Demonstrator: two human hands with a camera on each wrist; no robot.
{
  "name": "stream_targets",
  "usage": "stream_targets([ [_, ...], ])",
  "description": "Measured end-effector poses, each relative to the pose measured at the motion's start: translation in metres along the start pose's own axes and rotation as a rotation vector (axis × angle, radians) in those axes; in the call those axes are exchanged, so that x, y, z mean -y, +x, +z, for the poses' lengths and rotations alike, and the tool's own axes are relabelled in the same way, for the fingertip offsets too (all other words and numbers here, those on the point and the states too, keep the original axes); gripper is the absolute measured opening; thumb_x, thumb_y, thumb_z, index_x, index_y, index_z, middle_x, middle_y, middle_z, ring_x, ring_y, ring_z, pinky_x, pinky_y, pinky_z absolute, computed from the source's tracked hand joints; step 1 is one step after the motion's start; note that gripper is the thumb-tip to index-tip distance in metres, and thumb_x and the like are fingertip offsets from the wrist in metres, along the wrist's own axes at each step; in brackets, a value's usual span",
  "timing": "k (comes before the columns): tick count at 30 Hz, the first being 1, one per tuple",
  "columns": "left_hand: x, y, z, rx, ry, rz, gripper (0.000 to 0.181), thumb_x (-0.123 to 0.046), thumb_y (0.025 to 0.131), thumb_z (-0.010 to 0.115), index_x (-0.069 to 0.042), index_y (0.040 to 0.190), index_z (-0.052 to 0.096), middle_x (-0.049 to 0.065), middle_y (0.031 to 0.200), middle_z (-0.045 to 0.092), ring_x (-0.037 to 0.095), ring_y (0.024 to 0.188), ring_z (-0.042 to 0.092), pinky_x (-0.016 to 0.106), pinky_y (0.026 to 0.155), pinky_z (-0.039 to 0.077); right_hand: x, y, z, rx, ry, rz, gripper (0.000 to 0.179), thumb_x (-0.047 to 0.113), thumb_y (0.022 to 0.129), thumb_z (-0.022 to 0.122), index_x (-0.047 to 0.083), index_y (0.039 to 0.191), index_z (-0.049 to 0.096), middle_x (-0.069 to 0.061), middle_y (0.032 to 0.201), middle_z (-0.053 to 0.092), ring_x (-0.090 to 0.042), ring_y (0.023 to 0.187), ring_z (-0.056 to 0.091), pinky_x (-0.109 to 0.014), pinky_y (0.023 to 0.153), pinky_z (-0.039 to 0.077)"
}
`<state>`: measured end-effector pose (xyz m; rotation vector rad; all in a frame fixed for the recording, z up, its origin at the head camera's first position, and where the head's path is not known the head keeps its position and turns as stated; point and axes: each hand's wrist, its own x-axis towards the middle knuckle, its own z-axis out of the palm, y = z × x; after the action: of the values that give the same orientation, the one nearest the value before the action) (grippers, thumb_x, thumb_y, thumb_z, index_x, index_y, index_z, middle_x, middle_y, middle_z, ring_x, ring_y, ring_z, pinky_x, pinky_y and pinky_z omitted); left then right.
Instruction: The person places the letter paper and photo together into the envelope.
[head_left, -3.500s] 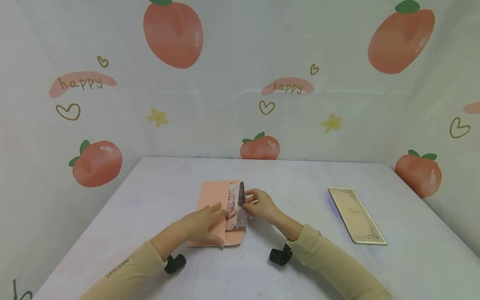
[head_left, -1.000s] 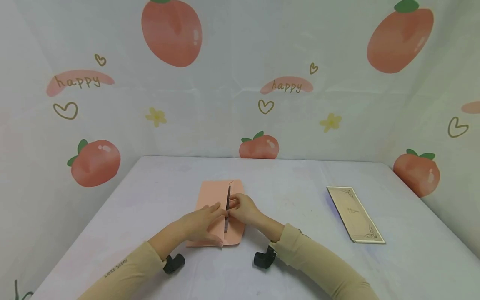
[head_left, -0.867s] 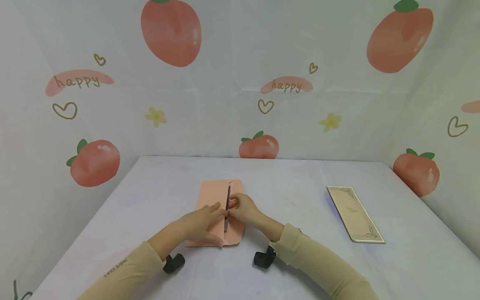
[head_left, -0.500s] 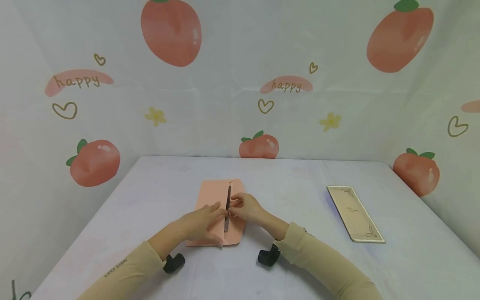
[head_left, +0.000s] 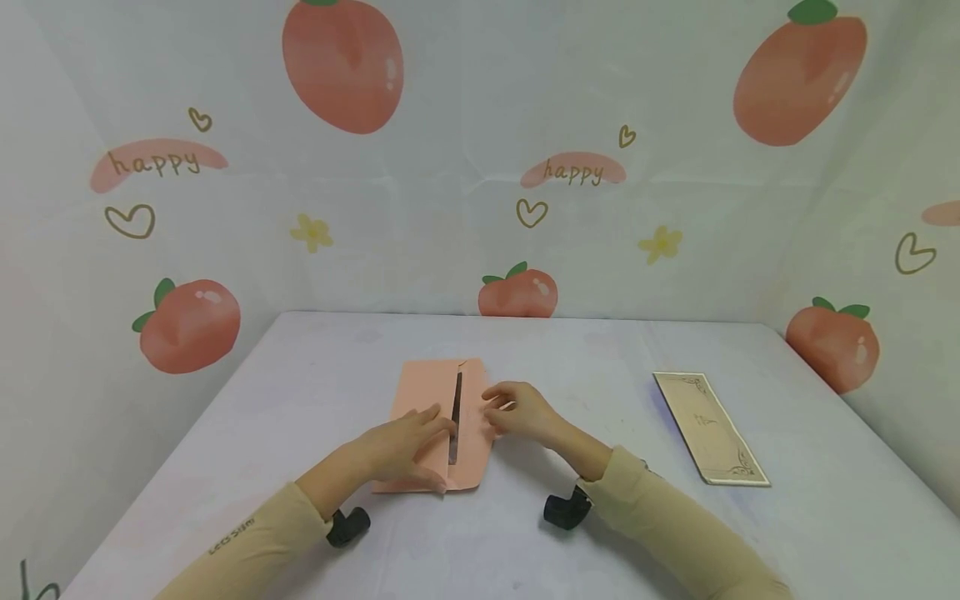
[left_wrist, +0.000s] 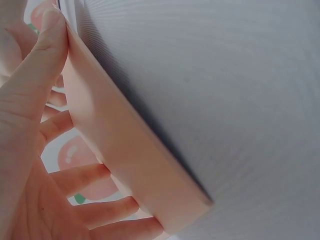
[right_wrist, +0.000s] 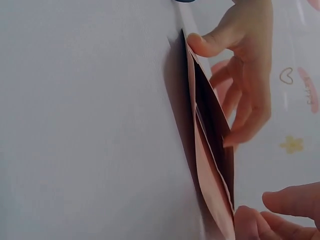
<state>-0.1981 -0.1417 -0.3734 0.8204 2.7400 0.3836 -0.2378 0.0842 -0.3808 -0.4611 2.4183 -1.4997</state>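
A pink envelope point(head_left: 423, 379) is laid on the table point(head_left: 585, 354), its dark slit point(head_left: 455, 421) left parted. The envelope's front panel is pressed by the outspread left hand point(head_left: 401, 450). The right hand point(head_left: 528, 412) is held loose beside the flap point(head_left: 472, 454); whether contact is made cannot be told. A beige card point(head_left: 712, 433) is placed well apart, to the right.

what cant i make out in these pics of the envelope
Head view: most of the inside of the envelope, covered by its own paper.
Head view: the central mark on the card, too small to read.
Right wrist view: whether the right hand pinches the flap; the bottom edge cuts them off.
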Motion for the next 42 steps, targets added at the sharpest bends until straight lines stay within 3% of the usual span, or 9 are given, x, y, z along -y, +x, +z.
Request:
stream_targets([
  [6, -0.001, -0.001, -0.001, 0.0, -0.005, -0.014, 0.069, -0.058, 0.071, 0.07, -0.025, 0.127, 0.044, 0.021, 0.151, 0.028, 0.054, 0.131, 0.032, 0.063, 0.092, 0.043, -0.006, -0.008, -0.017, -0.01, -0.048, -0.022, 0.032, 0.006, 0.088, 0.059, -0.007, 0.117, 0.056, -0.022, 0.102, 0.065, -0.022, 0.082, 0.068, -0.03, 0.067, 0.057],
  [15, 0.001, -0.002, 0.001, -0.003, 0.0, -0.011, 0.069, -0.058, 0.072, 0.07, -0.024, 0.127, 0.044, 0.02, 0.152, 0.028, 0.055, 0.131, 0.031, 0.064, 0.093, 0.041, -0.02, -0.026, -0.051, -0.085, -0.073, 0.019, 0.034, 0.011, 0.088, 0.059, -0.007, 0.117, 0.057, -0.021, 0.103, 0.064, -0.021, 0.083, 0.067, -0.031, 0.072, 0.057],
  [20, 0.002, -0.002, 0.002, -0.001, -0.001, -0.015, 0.07, -0.058, 0.071, 0.069, -0.025, 0.126, 0.043, 0.02, 0.152, 0.028, 0.054, 0.131, 0.031, 0.064, 0.092, 0.041, -0.035, -0.035, -0.075, -0.151, -0.119, 0.054, 0.034, 0.014, 0.09, 0.06, -0.006, 0.118, 0.056, -0.021, 0.103, 0.064, -0.017, 0.083, 0.066, -0.029, 0.071, 0.057],
  [30, 0.002, -0.001, 0.001, -0.006, -0.001, -0.003, 0.067, -0.059, 0.072, 0.069, -0.026, 0.125, 0.043, 0.02, 0.151, 0.028, 0.056, 0.13, 0.031, 0.065, 0.089, 0.043, -0.052, -0.063, -0.125, -0.271, -0.191, 0.124, 0.042, 0.018, 0.094, 0.056, -0.01, 0.125, 0.049, -0.029, 0.115, 0.058, -0.023, 0.091, 0.066, -0.026, 0.074, 0.056],
  [39, 0.002, -0.002, 0.001, 0.003, -0.02, -0.005, 0.068, -0.057, 0.072, 0.069, -0.026, 0.126, 0.043, 0.02, 0.152, 0.027, 0.056, 0.131, 0.03, 0.065, 0.091, 0.042, -0.077, -0.082, -0.165, -0.372, -0.232, 0.156, 0.048, 0.017, 0.094, 0.054, -0.015, 0.127, 0.044, -0.035, 0.119, 0.054, 0.0, 0.077, 0.061, -0.015, 0.068, 0.052],
  [42, 0.001, -0.002, 0.0, 0.005, -0.02, -0.006, 0.069, -0.057, 0.073, 0.069, -0.025, 0.127, 0.043, 0.02, 0.152, 0.027, 0.055, 0.132, 0.029, 0.064, 0.093, 0.041, -0.082, -0.088, -0.175, -0.403, -0.246, 0.189, 0.05, 0.018, 0.094, 0.054, -0.016, 0.128, 0.042, -0.037, 0.121, 0.052, 0.002, 0.073, 0.06, -0.015, 0.065, 0.052],
])
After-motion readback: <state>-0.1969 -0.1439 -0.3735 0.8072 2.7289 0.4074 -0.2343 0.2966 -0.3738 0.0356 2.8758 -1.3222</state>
